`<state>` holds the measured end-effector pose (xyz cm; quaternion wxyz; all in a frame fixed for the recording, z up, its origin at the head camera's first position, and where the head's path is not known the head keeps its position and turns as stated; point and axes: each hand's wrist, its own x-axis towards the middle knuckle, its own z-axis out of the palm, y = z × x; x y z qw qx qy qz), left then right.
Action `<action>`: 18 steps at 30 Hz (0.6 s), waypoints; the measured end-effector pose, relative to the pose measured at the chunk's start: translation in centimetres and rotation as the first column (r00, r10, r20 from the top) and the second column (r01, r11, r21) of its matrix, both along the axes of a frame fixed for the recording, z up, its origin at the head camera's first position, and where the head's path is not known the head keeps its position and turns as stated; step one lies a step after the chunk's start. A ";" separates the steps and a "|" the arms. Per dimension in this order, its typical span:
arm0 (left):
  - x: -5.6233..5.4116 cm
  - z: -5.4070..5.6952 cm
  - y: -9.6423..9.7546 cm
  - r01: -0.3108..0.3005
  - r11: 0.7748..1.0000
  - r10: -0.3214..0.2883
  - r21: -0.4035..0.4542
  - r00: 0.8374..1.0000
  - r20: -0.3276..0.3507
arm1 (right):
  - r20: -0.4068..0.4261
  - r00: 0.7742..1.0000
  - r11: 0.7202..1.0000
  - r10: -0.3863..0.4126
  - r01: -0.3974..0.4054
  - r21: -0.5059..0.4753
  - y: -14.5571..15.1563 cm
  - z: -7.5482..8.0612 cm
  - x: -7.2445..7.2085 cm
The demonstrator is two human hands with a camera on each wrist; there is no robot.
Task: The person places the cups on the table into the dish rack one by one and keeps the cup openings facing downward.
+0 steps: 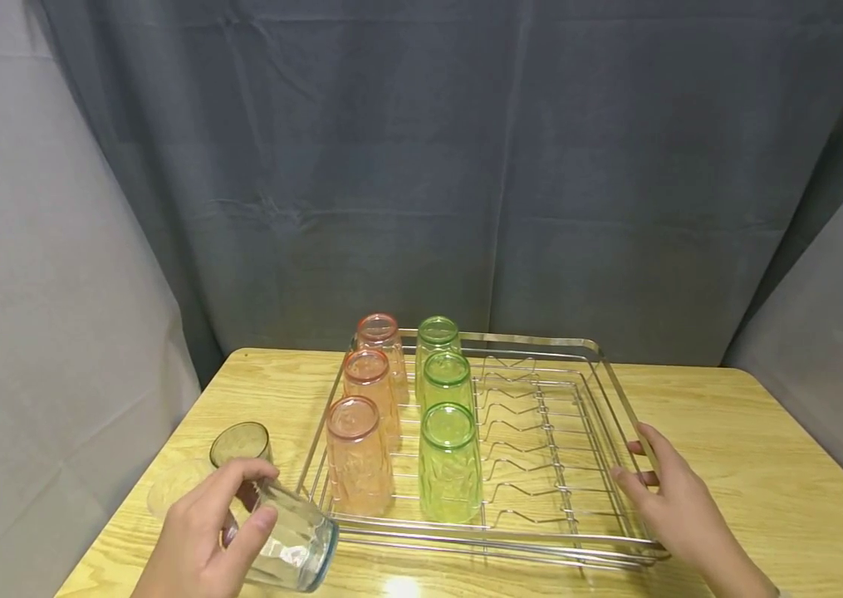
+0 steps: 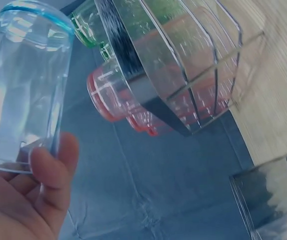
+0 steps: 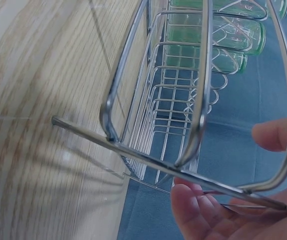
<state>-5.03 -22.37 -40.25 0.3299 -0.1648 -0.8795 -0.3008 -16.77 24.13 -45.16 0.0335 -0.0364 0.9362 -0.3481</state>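
My left hand (image 1: 208,531) holds a clear drinking glass (image 1: 290,540) with a blue-tinted end, tilted so that the blue end points right, near the rack's front left corner. In the left wrist view, thumb and fingers (image 2: 51,172) grip the glass (image 2: 28,95) at the end away from the blue. My right hand (image 1: 671,498) grips the right side rail of a wire dish rack (image 1: 619,390), thumb on the inner side. Three orange-pink glasses (image 1: 359,469) stand upside down in its left column, with three green glasses (image 1: 451,473) beside them.
A dark-tinted glass (image 1: 242,443) stands behind my left hand, and a faint clear glass (image 1: 174,486) is left of it, both on the wooden table (image 1: 787,465). Wire dividers (image 1: 533,465) fill the rack's right half. A dark curtain (image 1: 421,183) hangs behind the table.
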 end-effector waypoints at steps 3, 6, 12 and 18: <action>0.0 0.1 0.4 0.036 0.999 -0.035 0.013 0.999 -0.010 | 0.007 1.000 1.000 0.001 -0.001 0.009 -0.1 0.1 -0.1; -0.1 0.5 1.0 0.062 0.998 -0.062 0.014 0.998 -0.012 | -0.037 0.999 0.998 0.012 -0.010 0.057 -0.1 0.1 0.0; -0.9 1.2 2.2 0.169 0.986 -0.169 -0.006 0.984 -0.064 | -0.362 0.931 0.988 0.040 0.016 0.151 -0.4 0.1 0.7; -1.2 1.0 3.5 0.219 0.976 -0.216 0.020 0.971 -0.102 | -0.626 0.775 0.990 0.091 -0.003 0.140 -3.0 1.7 2.4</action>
